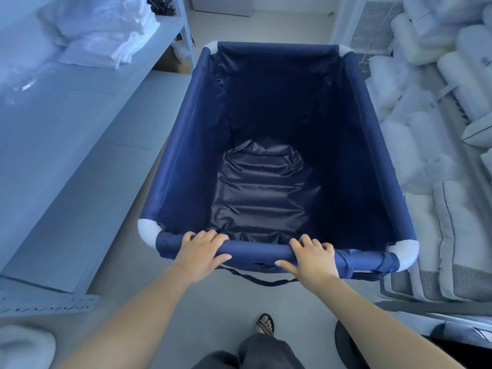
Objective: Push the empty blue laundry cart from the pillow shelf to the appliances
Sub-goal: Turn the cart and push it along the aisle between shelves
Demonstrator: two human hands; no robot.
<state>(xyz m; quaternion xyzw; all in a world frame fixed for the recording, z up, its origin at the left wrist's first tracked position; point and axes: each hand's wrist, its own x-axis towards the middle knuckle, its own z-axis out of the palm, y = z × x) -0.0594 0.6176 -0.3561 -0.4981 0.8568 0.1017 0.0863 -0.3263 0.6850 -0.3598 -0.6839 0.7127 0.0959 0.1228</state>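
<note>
A blue fabric laundry cart (pixel 186 145) with white corner pieces fills the middle of the head view. Its inside is bare down to the dark liner floor. My left hand (pixel 198 253) is wrapped over the near rim bar, left of centre. My right hand (pixel 312 258) grips the same bar, right of centre. Both thumbs lie on the near side of the bar, fingers over the top. A pillow shelf (pixel 436 145) stacked with white pillows runs along the cart's right side, close to the cart wall.
A long pale table (pixel 61 145) with folded white linens (pixel 98 35) lines the left side. A narrow strip of floor (pixel 149 145) separates it from the cart. Ahead lie open floor, a vented white unit (pixel 372 25) and a doorway. My sandalled foot (pixel 265 324) is below the cart.
</note>
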